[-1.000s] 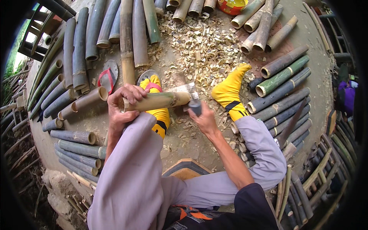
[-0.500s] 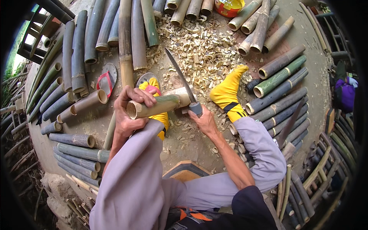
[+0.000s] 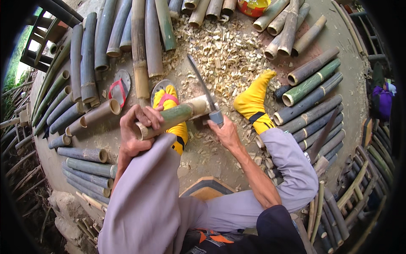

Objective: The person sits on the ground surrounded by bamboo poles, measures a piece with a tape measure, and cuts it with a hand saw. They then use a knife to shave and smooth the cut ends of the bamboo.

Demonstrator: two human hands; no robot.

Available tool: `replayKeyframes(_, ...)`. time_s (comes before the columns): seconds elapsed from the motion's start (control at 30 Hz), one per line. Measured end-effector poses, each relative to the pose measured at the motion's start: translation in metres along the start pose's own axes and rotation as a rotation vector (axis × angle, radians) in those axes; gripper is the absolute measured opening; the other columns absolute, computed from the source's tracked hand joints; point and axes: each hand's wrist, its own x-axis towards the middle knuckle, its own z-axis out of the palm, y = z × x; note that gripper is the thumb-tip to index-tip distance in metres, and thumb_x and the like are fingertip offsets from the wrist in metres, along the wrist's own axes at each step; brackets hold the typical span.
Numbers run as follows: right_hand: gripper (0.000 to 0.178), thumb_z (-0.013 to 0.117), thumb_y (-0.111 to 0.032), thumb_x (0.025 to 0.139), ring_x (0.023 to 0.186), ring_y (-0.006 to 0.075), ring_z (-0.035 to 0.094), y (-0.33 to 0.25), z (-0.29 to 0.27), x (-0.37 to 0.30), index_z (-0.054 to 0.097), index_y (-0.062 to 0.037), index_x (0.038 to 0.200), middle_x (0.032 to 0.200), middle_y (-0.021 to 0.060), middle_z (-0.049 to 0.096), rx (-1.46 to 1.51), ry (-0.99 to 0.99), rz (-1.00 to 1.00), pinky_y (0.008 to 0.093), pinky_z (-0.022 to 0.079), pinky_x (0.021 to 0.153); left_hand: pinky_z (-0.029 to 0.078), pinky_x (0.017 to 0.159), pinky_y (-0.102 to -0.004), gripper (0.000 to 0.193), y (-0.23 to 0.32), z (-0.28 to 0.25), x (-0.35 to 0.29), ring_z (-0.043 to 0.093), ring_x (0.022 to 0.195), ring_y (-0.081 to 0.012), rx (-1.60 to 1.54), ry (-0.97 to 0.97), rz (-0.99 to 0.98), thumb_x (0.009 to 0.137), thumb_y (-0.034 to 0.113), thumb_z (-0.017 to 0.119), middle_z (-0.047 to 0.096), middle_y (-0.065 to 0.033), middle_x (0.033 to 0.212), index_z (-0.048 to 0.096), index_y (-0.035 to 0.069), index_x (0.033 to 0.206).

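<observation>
Left hand is clamped on the near end of a bamboo tube, fingers over the top and thumb below, apparently to stop it rolling; the tube lies slantwise at the left knee, which probably serves as a support. Next, the right hand is closed around the handle of a knife, blade pointing up and away, beside the tube's far end; contact cannot be confirmed. Chips lie beyond. Further right, other tubes lie in a row, presumably for easy reach.
</observation>
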Motion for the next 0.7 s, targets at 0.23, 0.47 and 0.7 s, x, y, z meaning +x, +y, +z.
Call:
replayKeyframes(0.23, 0.043, 0.068, -0.038, 0.087, 0.066, 0.0257, 0.068, -0.009, 0.006, -0.007, 0.055, -0.0007, 0.102, 0.075, 0.0153, 0.066, 0.098, 0.161, -0.338, 0.0365, 0.052, 0.054, 0.045, 0.089, -0.0414, 0.03, 0.009, -0.002, -0.001, 0.061, 0.091, -0.0279, 0.066, -0.119, -0.063, 0.045, -0.004, 0.055, 0.062, -0.0105, 0.074, 0.045, 0.005, 0.071)
replayKeyframes(0.47, 0.04, 0.07, -0.034, 0.086, 0.074, 0.0262, 0.07, -0.035, -0.008, -0.011, 0.057, -0.0003, 0.105, 0.079, 0.0174, 0.068, -0.038, 0.041, -0.07, 0.0365, 0.053, 0.061, 0.048, 0.084, -0.0391, 0.029, 0.021, 0.001, 0.003, 0.064, 0.091, -0.0282, 0.252, -0.226, -0.081, 0.05, -0.005, 0.064, 0.066, -0.0103, 0.074, 0.045, 0.005, 0.068)
replayKeyframes(0.7, 0.044, 0.069, -0.038, 0.086, 0.072, 0.0285, 0.07, -0.001, -0.002, 0.007, 0.056, 0.0019, 0.101, 0.074, 0.0195, 0.066, -0.217, -0.012, -0.122, 0.0371, 0.053, 0.06, 0.05, 0.083, -0.0406, 0.028, 0.031, 0.008, 0.007, 0.066, 0.093, -0.028, 0.375, -0.377, -0.054, 0.052, -0.006, 0.065, 0.066, -0.0082, 0.075, 0.045, 0.005, 0.068)
